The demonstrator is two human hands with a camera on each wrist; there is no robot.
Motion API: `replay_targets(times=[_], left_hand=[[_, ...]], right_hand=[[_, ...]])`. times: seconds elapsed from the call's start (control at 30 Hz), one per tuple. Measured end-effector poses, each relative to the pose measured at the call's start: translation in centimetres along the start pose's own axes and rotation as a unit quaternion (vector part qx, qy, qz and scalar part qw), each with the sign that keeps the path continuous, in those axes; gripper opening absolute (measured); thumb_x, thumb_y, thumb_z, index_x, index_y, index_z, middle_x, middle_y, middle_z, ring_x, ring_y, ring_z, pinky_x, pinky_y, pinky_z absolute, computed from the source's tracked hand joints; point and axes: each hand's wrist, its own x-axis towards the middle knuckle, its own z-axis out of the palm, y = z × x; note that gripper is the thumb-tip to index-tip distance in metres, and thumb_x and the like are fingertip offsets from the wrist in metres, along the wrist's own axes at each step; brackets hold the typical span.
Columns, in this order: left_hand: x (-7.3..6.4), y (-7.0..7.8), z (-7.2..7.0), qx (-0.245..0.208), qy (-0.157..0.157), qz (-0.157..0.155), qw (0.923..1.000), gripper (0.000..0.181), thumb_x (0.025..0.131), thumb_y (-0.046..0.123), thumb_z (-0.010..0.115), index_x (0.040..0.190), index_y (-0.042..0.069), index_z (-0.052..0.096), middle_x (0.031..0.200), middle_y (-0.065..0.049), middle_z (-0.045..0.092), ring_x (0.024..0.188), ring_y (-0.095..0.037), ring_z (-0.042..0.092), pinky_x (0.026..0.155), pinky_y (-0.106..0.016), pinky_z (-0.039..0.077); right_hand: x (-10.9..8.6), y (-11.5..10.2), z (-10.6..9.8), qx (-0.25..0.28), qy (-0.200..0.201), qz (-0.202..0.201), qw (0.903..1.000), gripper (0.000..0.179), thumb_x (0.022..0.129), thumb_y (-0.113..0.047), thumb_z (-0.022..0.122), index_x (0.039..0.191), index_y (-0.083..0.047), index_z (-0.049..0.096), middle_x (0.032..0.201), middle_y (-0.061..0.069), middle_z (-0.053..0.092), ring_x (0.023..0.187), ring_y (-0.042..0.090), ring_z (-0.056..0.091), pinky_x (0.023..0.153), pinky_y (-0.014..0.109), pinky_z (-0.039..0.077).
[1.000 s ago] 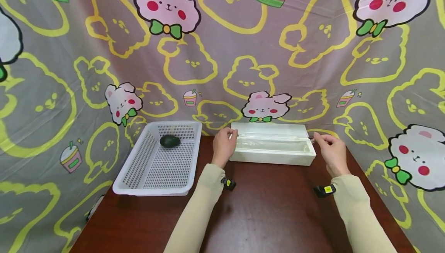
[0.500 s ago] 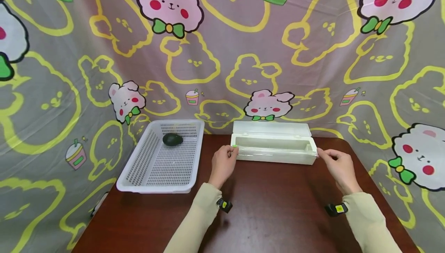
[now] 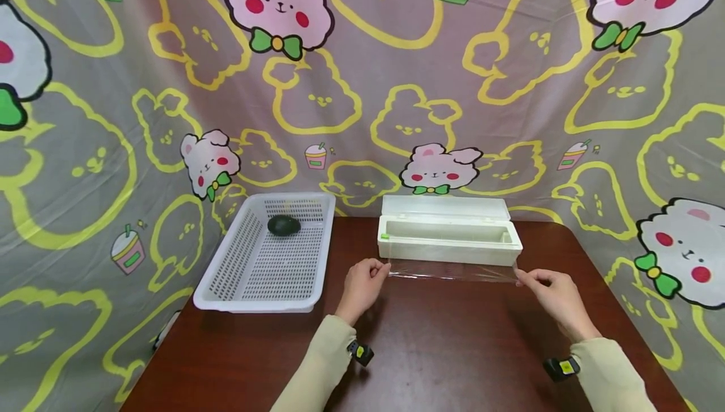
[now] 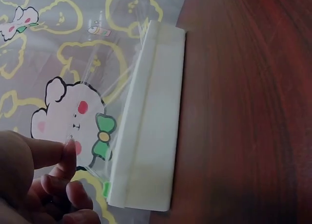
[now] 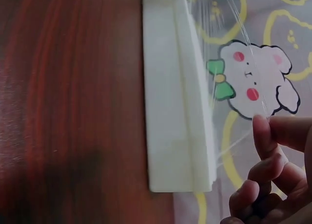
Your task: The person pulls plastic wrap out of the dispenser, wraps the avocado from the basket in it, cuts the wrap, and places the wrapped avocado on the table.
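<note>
A sheet of clear plastic wrap [image 3: 453, 272] stretches out from the front of a long white dispenser box [image 3: 447, 253]. My left hand [image 3: 362, 286] pinches its left corner between thumb and forefinger, and my right hand [image 3: 557, 295] pinches the right corner. Both hands are off the table, in front of the box. The box's lid [image 3: 444, 209] is tipped back. At its left end sits a small green slider [image 3: 385, 236]. In the wrist views the wrap runs taut from the box [image 4: 151, 121] to the fingertips [image 5: 262, 124].
To the left stands a white perforated plastic basket [image 3: 255, 306] holding one dark green, avocado-like item [image 3: 284, 225]. Everything rests on a reddish-brown table [image 3: 442, 349]. A patterned cloth [image 3: 362, 53] hangs close behind the box and along both sides.
Both hands have come from the box's ends toward the person, drawing the wrap out past its front edge. The box and the basket have stayed in place.
</note>
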Motion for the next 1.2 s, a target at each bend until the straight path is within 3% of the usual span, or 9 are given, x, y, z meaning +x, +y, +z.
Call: replay_targets(times=[0.23,0.47,0.87,1.2], left_hand=[[-0.1,-1.0,0.4,-0.002,-0.019,-0.009,0.9998,0.023,0.1,0.028,0.069,0.084,0.012,0.074,0.062,0.009,0.043,0.063,-0.008,0.044,0.063,-0.024,0.037],[-0.4,-1.6,0.5,-0.021,-0.039,-0.015,0.9989,0.023,0.101,0.027,0.069,0.084,0.011,0.074,0.061,0.008,0.042,0.058,-0.008,0.042,0.058,-0.023,0.036],[-0.8,-2.7,0.9,-0.022,-0.064,-0.038,0.997,0.025,0.1,0.027,0.069,0.085,0.009,0.075,0.059,0.01,0.046,0.052,-0.007,0.047,0.054,-0.024,0.04],[-0.8,-3.2,1.1,0.018,-0.071,-0.026,0.997,0.022,0.098,0.026,0.071,0.082,0.012,0.074,0.063,0.009,0.047,0.063,-0.009,0.047,0.061,-0.025,0.038]], right_hand=[[-0.2,1.2,0.3,-0.013,-0.018,0.0,0.9998,0.048,0.102,-0.047,0.063,0.097,-0.002,0.079,0.103,0.011,0.077,0.087,0.007,0.054,0.075,0.028,0.041],[-0.1,2.0,0.8,-0.012,-0.044,0.014,0.9989,0.052,0.102,-0.05,0.061,0.1,-0.001,0.079,0.107,0.013,0.077,0.094,0.016,0.056,0.08,0.034,0.04],[0.3,3.8,2.1,-0.02,-0.071,0.023,0.997,0.048,0.102,-0.049,0.063,0.093,-0.005,0.08,0.098,0.006,0.076,0.09,0.015,0.055,0.078,0.031,0.041],[0.4,4.2,2.7,-0.028,-0.088,0.023,0.9955,0.041,0.102,-0.042,0.065,0.092,-0.005,0.08,0.097,0.006,0.075,0.085,0.014,0.049,0.073,0.029,0.036]])
